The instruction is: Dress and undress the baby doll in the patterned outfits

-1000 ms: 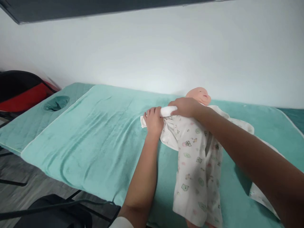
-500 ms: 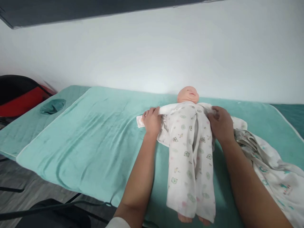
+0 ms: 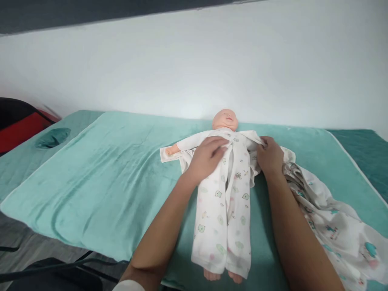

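Left to right: quilted green end of the bed (image 3: 22, 171), pierced by an oval hole (image 3: 52, 138); soft, wrinkled plush sheet (image 3: 106, 173); smooth, rubbery-looking doll hand (image 3: 172, 150) at the end of a plain white sleeve (image 3: 194, 141); left hand (image 3: 207, 155), palm down, fingers laid across the chest cloth, whether gripping or merely resting impossible to tell; doll (image 3: 225, 120), face up on the sheet, with smooth rounded head and soft, straight-legged printed garment (image 3: 210, 210); right hand (image 3: 271, 155), pinching thin white cloth at the opposite sleeve; limp, crumpled printed cloth (image 3: 336, 230) beyond. Edges and room, likewise left to right: broad open run of plush from the oval hole to the bare doll hand; head close to the white wall (image 3: 182, 72); feet near the front edge; narrow green gap between printed legs and right forearm; tighter quarters beside the crumpled cloth.
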`<state>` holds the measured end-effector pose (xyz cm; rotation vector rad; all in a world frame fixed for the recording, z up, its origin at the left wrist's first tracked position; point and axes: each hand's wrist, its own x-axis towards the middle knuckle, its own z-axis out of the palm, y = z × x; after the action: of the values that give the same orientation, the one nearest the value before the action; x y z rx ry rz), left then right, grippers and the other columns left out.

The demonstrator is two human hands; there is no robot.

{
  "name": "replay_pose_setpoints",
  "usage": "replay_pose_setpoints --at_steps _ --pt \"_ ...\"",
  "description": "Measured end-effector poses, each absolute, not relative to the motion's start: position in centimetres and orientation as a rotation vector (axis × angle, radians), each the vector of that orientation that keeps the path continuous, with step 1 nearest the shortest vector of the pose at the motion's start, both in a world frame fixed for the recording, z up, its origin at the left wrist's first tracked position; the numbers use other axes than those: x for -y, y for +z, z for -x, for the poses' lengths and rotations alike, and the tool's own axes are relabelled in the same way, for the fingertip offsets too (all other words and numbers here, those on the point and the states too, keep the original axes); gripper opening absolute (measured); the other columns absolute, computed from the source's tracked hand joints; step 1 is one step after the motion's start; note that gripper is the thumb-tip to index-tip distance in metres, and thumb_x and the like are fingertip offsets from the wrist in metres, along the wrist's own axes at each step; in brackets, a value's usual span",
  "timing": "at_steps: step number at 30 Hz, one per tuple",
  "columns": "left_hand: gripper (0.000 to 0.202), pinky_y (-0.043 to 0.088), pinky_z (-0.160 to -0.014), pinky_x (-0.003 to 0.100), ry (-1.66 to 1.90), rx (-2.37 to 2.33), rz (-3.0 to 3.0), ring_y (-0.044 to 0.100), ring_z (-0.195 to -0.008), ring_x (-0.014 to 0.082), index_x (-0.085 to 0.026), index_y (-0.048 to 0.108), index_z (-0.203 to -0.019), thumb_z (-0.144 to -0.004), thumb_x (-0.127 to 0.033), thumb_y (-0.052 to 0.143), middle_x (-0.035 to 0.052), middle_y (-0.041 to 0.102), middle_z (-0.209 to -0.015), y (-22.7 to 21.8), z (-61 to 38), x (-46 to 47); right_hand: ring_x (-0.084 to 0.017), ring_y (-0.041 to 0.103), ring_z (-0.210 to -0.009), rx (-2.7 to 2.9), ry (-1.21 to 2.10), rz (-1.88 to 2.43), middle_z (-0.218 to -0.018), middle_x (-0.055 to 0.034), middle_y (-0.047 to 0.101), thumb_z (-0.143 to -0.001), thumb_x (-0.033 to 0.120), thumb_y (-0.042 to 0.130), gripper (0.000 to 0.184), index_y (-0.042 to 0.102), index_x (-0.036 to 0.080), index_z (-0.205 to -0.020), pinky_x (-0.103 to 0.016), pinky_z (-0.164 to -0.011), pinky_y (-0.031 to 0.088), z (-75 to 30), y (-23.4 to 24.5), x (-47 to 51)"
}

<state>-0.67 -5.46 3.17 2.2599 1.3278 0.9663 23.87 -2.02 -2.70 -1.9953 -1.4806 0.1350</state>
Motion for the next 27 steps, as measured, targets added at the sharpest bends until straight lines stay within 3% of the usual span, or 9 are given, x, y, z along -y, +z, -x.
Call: replay_pose_setpoints --at_steps 5,10,12,17,23,27 --pt "0.034 0.044 -0.111 0.04 0.503 -1.273 -2.642 0.063 -0.119 0.024 -0.019 0.073 -0.109 -0.101 -0.026 0.041 0.0077 0.073 -0.119 5.5 -5.3 2.8 -0.036 0.054 -0.125 1.52 0.098 2.087 -0.129 -0.0154 0.067 -0.093 0.035 0.041 0.044 0.065 0.019 -0.127 -0.057 -0.115 0.025 -22.4 -2.5 2.2" --pt "0.029 0.053 -0.091 0.039 -0.096 -1.316 -2.7 0.067 -0.111 0.0293 -0.015 0.072 -0.11 -0.094 -0.014 0.048 0.0143 0.07 -0.119 6.4 -10.5 0.0 -0.036 0.05 -0.128 1.554 0.18 2.079 -0.133 -0.0145 0.064 -0.096 0.036 0.038 0.04 0.064 0.021 -0.123 -0.059 -0.116 0.022 -22.2 -2.0 2.5" --pt "0.031 0.053 -0.09 0.039 -0.158 -1.325 -2.692 0.067 -0.113 0.0301 -0.015 0.072 -0.113 -0.093 -0.013 0.048 0.0154 0.069 -0.123 6.2 -11.8 -0.8 -0.035 0.05 -0.128 1.567 0.19 2.076 -0.131 -0.0148 0.064 -0.097 0.034 0.035 0.039 0.064 0.02 -0.119 -0.059 -0.116 0.022 -22.2 -1.9 2.6" --pt "0.033 0.049 -0.103 0.045 -0.292 -1.318 -2.707 0.062 -0.125 0.032 -0.016 0.07 -0.12 -0.093 -0.018 0.052 0.0168 0.067 -0.133 4.4 -13.6 -3.1 -0.036 0.053 -0.125 1.57 0.202 2.093 -0.127 -0.0175 0.066 -0.098 0.031 0.035 0.038 0.062 0.018 -0.121 -0.058 -0.114 0.023 -22.1 -1.6 2.5" --pt "0.031 0.053 -0.095 0.042 -0.396 -1.286 -2.672 0.07 -0.108 0.0323 -0.016 0.074 -0.111 -0.082 -0.015 0.063 0.016 0.075 -0.116 4.4 -13.4 -5.1 -0.034 0.056 -0.124 1.543 0.28 2.058 -0.129 -0.0173 0.068 -0.094 0.025 0.037 0.043 0.059 0.016 -0.13 -0.054 -0.116 0.024 -22.7 -1.0 2.3" --pt "0.04 0.054 -0.095 0.04 -0.406 -1.382 -2.682 0.071 -0.105 0.0301 -0.02 0.072 -0.115 -0.077 -0.01 0.064 0.0134 0.076 -0.114 5.3 -12.5 -4.9 -0.034 0.06 -0.119 1.495 0.311 2.065 -0.127 -0.0163 0.069 -0.094 0.024 0.036 0.044 0.059 0.016 -0.131 -0.049 -0.109 0.033 -23.1 -0.4 2.6"
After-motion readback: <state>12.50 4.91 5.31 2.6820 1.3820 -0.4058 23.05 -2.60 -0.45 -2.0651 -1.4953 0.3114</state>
